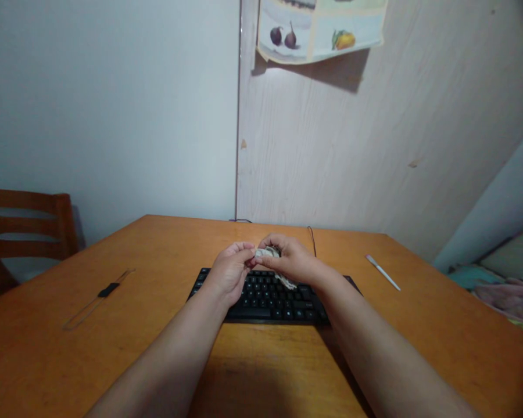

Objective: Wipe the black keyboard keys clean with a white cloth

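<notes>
A crumpled, pale patterned cloth (268, 252) is held between my two hands above a black keyboard (270, 299). My left hand (230, 271) pinches its left end with thumb and fingertips. From the other side, my right hand (290, 256) grips the cloth, fingers curled over it and thumb along the front. A loose end of the cloth hangs below my right palm, close over the keys. My hands and forearms hide parts of the keyboard's upper rows and its right side.
On the wooden table (157, 249), a white-handled brush (383, 273) lies to the right. A black piece with thin wire loops (108, 289) lies to the left. A cable (312, 239) runs behind the keyboard. A wooden chair (26, 226) stands at the left, and a wall closes off the back.
</notes>
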Demonstrator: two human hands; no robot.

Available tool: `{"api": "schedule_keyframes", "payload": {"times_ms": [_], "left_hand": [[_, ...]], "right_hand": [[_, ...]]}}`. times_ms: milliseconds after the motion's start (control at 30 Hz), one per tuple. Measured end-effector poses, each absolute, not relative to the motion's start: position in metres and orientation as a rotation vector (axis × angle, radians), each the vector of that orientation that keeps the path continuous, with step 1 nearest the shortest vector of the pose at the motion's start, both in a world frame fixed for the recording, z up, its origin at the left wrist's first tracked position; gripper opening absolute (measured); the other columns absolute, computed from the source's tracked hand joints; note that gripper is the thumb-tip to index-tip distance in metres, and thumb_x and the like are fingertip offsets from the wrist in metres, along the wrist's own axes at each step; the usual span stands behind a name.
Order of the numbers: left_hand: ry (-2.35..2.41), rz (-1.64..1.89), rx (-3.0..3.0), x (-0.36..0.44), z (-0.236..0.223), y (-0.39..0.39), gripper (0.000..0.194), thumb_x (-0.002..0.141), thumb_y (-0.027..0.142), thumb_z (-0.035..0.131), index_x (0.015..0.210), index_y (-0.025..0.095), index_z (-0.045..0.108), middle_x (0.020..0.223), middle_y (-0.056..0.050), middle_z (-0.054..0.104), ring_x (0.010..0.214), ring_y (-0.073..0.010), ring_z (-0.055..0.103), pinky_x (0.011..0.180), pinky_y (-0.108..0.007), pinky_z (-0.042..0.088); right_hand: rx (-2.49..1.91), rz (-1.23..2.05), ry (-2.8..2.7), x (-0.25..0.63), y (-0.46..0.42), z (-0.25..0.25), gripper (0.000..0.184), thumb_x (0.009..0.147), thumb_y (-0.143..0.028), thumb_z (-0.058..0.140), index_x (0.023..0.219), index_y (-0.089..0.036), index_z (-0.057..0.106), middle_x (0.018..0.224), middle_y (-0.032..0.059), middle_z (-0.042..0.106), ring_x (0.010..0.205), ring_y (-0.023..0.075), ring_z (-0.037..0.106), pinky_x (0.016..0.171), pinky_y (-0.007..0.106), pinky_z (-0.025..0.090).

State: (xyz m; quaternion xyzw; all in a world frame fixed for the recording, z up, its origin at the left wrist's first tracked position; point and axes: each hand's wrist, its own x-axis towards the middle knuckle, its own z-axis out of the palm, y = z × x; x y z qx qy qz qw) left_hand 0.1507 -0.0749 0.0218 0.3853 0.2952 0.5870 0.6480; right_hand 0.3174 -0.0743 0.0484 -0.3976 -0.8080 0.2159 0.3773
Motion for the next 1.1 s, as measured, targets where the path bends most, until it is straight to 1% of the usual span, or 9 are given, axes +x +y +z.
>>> {"api": "schedule_keyframes", "payload": {"times_ms": [133,233,400,533,600,767,867,967,1100], "left_hand": [[0.685,1.321,0.846,0.149,0.022,-0.075,0.023,0.062,0.013,0.074,0.080,0.015,0.059,0.068,0.002,0.060,0.059,-0.0070,0.054,0.060,-0.020,0.040],[0.672,1.304,0.811,0.149,0.025,-0.077,0.024,0.063,0.012,0.074,0.081,0.016,0.059,0.069,0.003,0.060,0.059,-0.0061,0.053,0.060,-0.019,0.040],[0.678,1.245,0.924,0.151,0.026,-0.082,0.022,0.067,0.018,0.074,0.082,0.016,0.059,0.073,0.001,0.064,0.063,-0.0072,0.056,0.064,-0.020,0.041],[0.780,1.299,1.037,0.150,0.025,-0.082,0.020,0.072,0.026,0.071,0.083,0.016,0.059,0.075,-0.001,0.066,0.063,-0.0081,0.056,0.063,-0.021,0.040],[0.819,1.343,1.095,0.149,0.025,-0.080,0.021,0.072,0.030,0.071,0.082,0.016,0.058,0.077,-0.001,0.066,0.064,-0.0088,0.056,0.063,-0.022,0.040],[0.938,1.457,1.233,0.150,0.028,-0.081,0.020,0.074,0.032,0.068,0.081,0.016,0.059,0.077,-0.002,0.066,0.067,-0.0109,0.057,0.068,-0.024,0.042],[1.015,1.478,1.363,0.153,0.033,-0.082,0.018,0.075,0.033,0.065,0.079,0.016,0.059,0.075,-0.001,0.065,0.070,-0.0131,0.058,0.071,-0.027,0.043],[1.104,1.435,1.561,0.156,0.038,-0.080,0.018,0.075,0.035,0.063,0.077,0.017,0.061,0.074,-0.001,0.065,0.071,-0.0154,0.058,0.068,-0.027,0.043],[1.262,1.296,1.835,0.163,0.036,-0.076,0.022,0.077,0.041,0.062,0.075,0.019,0.064,0.070,-0.002,0.064,0.066,-0.0176,0.056,0.062,-0.028,0.040]], "right_hand": [[-1.012,0.307,-2.177,0.318,-0.078,0.052,0.019,0.085,-0.031,0.063,0.100,-0.020,0.069,0.092,0.0029,0.066,0.086,0.0156,0.058,0.076,0.027,0.042],[-1.049,0.248,-2.197,0.316,-0.082,0.057,0.019,0.088,-0.032,0.059,0.099,-0.020,0.069,0.093,0.0041,0.066,0.087,0.0161,0.058,0.078,0.027,0.041],[-1.180,0.272,-2.156,0.323,-0.081,0.070,0.017,0.088,-0.033,0.058,0.088,-0.020,0.068,0.085,0.0041,0.066,0.079,0.0164,0.057,0.071,0.027,0.041],[-1.349,0.426,-2.031,0.355,-0.077,0.076,0.020,0.086,-0.038,0.058,0.082,-0.019,0.065,0.064,0.0011,0.059,0.062,0.0149,0.052,0.057,0.025,0.036],[-1.413,0.458,-2.013,0.376,-0.077,0.070,0.022,0.086,-0.039,0.058,0.081,-0.018,0.064,0.060,0.0004,0.057,0.058,0.0145,0.051,0.054,0.025,0.034],[-1.472,0.366,-2.027,0.408,-0.082,0.035,0.022,0.086,-0.037,0.057,0.081,-0.017,0.065,0.072,0.0020,0.062,0.066,0.0150,0.054,0.059,0.025,0.037],[-1.537,0.312,-2.061,0.406,-0.083,0.017,0.018,0.086,-0.034,0.058,0.086,-0.017,0.066,0.079,0.0034,0.065,0.072,0.0155,0.056,0.062,0.025,0.037],[-1.547,0.293,-2.107,0.397,-0.084,0.013,0.016,0.086,-0.031,0.059,0.092,-0.018,0.066,0.087,0.0043,0.067,0.078,0.0161,0.057,0.067,0.025,0.038],[-1.484,0.192,-2.198,0.387,-0.084,0.019,0.017,0.088,-0.030,0.057,0.095,-0.019,0.068,0.095,0.0059,0.066,0.087,0.0174,0.058,0.074,0.027,0.039]]}}
